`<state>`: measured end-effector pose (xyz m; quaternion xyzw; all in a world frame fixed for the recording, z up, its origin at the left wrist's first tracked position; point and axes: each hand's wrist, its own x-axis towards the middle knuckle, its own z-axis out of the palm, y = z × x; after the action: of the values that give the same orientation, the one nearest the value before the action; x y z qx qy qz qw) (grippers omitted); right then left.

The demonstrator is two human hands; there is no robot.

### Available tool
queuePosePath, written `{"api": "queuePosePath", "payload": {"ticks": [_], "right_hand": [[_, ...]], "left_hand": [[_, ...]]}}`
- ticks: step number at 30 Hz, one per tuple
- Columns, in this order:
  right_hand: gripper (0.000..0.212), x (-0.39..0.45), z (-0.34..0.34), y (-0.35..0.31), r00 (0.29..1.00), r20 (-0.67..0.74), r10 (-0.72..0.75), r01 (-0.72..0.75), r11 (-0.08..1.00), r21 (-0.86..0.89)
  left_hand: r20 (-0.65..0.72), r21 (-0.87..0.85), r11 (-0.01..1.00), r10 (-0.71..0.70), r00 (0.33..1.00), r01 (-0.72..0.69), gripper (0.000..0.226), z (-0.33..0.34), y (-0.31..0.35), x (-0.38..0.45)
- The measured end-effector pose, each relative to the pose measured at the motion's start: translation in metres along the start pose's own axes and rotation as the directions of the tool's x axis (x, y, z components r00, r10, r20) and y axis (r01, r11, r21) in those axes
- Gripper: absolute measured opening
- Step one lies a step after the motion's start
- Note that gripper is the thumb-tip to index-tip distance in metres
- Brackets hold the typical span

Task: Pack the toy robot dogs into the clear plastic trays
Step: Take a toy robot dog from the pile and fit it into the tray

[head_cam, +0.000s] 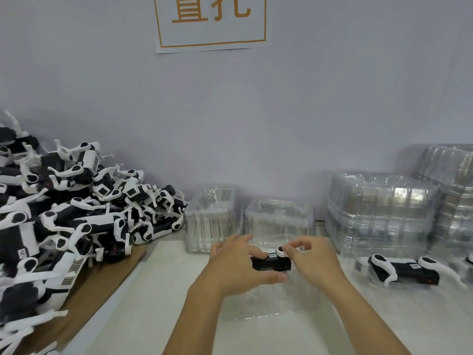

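Both hands grasp the dog (271, 262) over the tray (256, 311): left hand (238, 265) on the body, right hand (309, 262) pinching a leg. I would fold the legs flat, then press evenly.

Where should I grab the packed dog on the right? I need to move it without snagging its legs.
Probably the black body of the packed dog, between its two white hip joints, coming down from above with your right hand. It lies on its side, trunk bare and boxy, thin legs trailing outward at each end.
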<state>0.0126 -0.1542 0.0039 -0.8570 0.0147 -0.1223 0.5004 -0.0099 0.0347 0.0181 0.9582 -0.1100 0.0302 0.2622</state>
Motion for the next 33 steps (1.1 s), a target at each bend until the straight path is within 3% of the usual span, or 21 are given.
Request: {"api": "queuePosePath", "payload": {"ticks": [6, 11, 17, 22, 26, 30, 33], "right_hand": [[0.01, 0.0, 0.001, -0.001, 0.999, 0.036, -0.025, 0.023, 0.999, 0.047], [0.017, 0.001, 0.003, 0.002, 0.998, 0.055, -0.029, 0.025, 0.996, 0.084], [0.015, 0.002, 0.003, 0.003, 0.998, 0.055, -0.032, 0.027, 0.995, 0.094], [0.018, 0.0, 0.002, 0.0, 0.997, 0.07, -0.032, 0.024, 0.995, 0.101], [0.016, -0.001, 0.001, -0.001, 0.997, 0.071, -0.032, 0.025, 0.996, 0.09], [0.013, -0.001, 0.001, -0.001, 0.997, 0.071, -0.04, 0.035, 0.997, 0.074], [0.012, -0.001, 0.002, 0.001, 0.998, 0.052, -0.031, 0.028, 0.998, 0.051]], "left_hand": [[0.017, 0.021, 1.0, 0.007, 1.0, -0.007, 0.064, 0.0, 0.003, -0.002], [0.039, 0.115, 0.993, 0.035, 0.999, -0.04, 0.073, -0.001, 0.008, -0.003], [0.037, 0.089, 0.994, 0.062, 0.997, -0.065, 0.056, -0.005, 0.007, -0.006], [0.168, 0.222, 0.969, 0.068, 0.983, -0.105, 0.07, 0.0, 0.013, -0.004], [0.187, 0.254, 0.962, 0.053, 0.981, -0.1, 0.064, 0.001, 0.014, -0.002], [0.178, 0.241, 0.966, 0.053, 0.983, -0.096, 0.059, 0.0, 0.013, -0.003], [0.121, 0.08, 0.992, 0.09, 0.989, -0.1, 0.056, -0.005, 0.012, -0.007]]}}
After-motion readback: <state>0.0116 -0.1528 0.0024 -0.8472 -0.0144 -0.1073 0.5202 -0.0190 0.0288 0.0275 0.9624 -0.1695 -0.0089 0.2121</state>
